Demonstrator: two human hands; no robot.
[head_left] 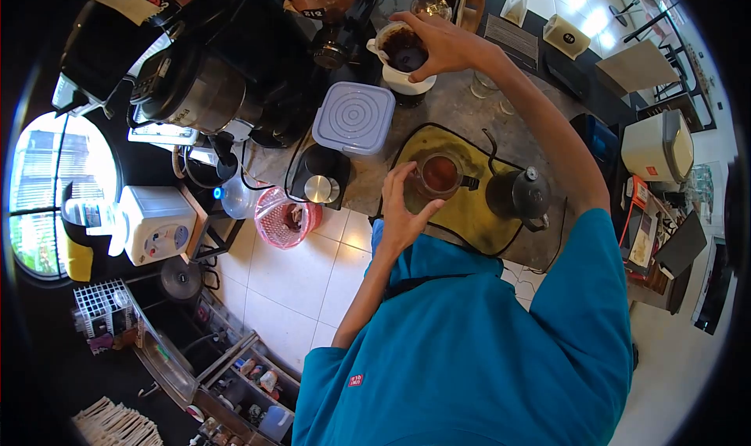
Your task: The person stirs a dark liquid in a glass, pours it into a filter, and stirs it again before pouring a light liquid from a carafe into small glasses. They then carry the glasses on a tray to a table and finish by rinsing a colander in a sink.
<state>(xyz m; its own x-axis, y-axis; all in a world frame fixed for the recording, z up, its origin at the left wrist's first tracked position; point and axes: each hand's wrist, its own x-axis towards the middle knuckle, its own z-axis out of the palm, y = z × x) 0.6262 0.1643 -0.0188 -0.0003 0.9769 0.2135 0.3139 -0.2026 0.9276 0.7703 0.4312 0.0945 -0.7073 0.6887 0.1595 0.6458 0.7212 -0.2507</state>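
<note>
My left hand (404, 215) is closed around the near left side of a glass coffee server (440, 174) with reddish-brown coffee in it. The server is over a yellow-brown mat (469, 221), its black handle to the right. Reaching forward, my right hand (450, 47) grips the rim of a white coffee dripper (405, 80), thumb and fingers on opposite sides. Dark wet grounds (406, 51) line the dripper; what supports it underneath is mostly hidden. A dark gooseneck kettle (519, 194) stands at the mat's right side.
Left of the mat are a lidded square container (355, 117) and a black device with a silver knob (321, 188). A grinder (328, 47) stands beyond. Small clear glasses (483, 86) are near my right forearm. A pink basket (287, 217) sits on the floor.
</note>
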